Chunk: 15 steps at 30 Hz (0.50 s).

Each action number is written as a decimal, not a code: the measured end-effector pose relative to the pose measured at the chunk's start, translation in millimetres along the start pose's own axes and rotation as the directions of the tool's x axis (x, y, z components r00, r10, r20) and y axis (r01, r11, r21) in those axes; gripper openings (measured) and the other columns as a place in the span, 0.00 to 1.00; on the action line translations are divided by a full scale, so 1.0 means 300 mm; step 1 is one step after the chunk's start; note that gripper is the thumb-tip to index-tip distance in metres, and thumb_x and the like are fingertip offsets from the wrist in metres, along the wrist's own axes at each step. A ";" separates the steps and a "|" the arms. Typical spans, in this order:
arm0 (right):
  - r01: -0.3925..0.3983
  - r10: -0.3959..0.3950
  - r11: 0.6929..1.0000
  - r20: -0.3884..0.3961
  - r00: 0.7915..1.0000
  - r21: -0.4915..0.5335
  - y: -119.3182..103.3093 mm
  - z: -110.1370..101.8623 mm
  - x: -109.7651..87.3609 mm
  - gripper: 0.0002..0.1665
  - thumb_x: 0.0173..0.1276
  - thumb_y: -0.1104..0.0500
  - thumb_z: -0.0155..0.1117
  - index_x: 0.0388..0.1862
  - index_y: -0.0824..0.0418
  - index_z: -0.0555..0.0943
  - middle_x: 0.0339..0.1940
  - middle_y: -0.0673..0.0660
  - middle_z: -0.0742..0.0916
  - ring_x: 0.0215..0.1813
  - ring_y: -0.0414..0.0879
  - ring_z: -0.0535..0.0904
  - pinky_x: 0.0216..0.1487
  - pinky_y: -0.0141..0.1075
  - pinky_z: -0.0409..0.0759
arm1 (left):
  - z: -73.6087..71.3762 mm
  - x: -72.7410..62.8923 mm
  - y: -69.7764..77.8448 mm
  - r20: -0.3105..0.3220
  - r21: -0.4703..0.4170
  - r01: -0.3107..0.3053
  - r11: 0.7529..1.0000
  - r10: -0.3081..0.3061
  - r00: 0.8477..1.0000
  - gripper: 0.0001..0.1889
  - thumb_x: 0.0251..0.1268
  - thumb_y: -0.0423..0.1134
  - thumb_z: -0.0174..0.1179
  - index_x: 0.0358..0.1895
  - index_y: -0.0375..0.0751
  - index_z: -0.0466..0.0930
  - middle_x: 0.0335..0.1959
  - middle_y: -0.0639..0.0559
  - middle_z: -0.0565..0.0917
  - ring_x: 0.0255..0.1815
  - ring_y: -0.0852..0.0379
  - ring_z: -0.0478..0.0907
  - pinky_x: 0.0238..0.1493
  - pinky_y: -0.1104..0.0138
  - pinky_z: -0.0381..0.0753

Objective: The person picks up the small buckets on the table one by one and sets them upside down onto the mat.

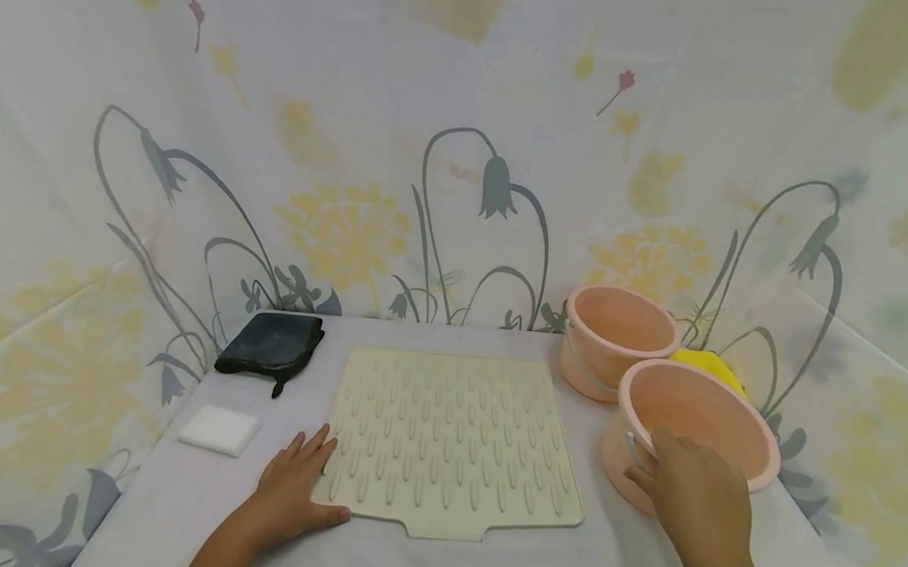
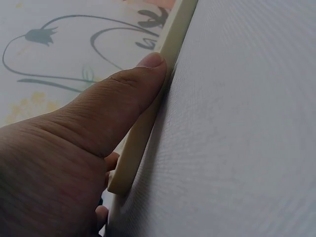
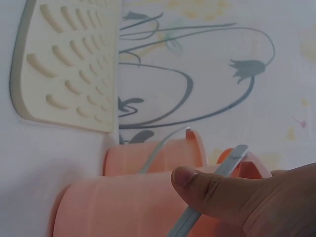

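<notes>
Fingers of the right hand (image 1: 698,492) pinch the rim of the near bucket (image 1: 693,400), thumb outside the wall and the other fingers over the lip; the pale handle (image 3: 185,222) passes under the thumb in the right wrist view. Fingers of the left hand (image 1: 293,485) lie fairly straight and wide of the thumb at the near left corner of the cream mat (image 1: 452,438): thumb against its front edge, the others along its left side, pressure not readable. The mat lies flat between the two sets of fingers, its face covered with oblong relief marks, a short tab on the front edge. The far bucket (image 1: 592,368), also peach, stands upright just beyond the right fingers and slightly left of them; contact between the buckets cannot be judged. A yellow thing (image 1: 710,367) shows beyond the right fingers, partly hidden by the near bucket. Left of the left fingers: a white block (image 1: 219,430), near; past it, a dark flat case (image 1: 272,342). All on the white-covered tabletop (image 1: 527,561). Farthest from the fingers, a flower-printed backdrop (image 1: 371,80).
</notes>
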State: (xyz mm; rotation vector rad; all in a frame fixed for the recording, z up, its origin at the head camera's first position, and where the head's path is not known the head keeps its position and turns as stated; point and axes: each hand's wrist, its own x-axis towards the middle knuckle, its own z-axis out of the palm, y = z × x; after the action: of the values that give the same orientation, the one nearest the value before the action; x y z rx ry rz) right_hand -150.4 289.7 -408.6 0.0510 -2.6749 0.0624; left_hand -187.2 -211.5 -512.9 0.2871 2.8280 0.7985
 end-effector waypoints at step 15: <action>0.013 -0.013 0.999 0.002 1.000 0.035 0.003 -0.013 0.006 0.31 0.56 0.45 0.84 0.20 0.52 0.67 0.17 0.48 0.69 0.20 0.46 0.64 0.23 0.40 0.60 | -0.003 -0.001 0.010 0.014 -0.014 0.027 1.000 -0.027 1.000 0.63 0.43 0.66 0.80 0.81 0.35 0.62 0.85 0.36 0.53 0.84 0.23 0.42 0.77 0.28 0.42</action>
State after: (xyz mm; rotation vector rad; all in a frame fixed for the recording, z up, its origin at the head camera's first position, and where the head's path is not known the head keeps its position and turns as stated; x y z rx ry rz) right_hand -150.3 290.9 -404.2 0.0790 -2.6751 0.1052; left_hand -186.7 -209.5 -510.5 0.2508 2.8063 0.8073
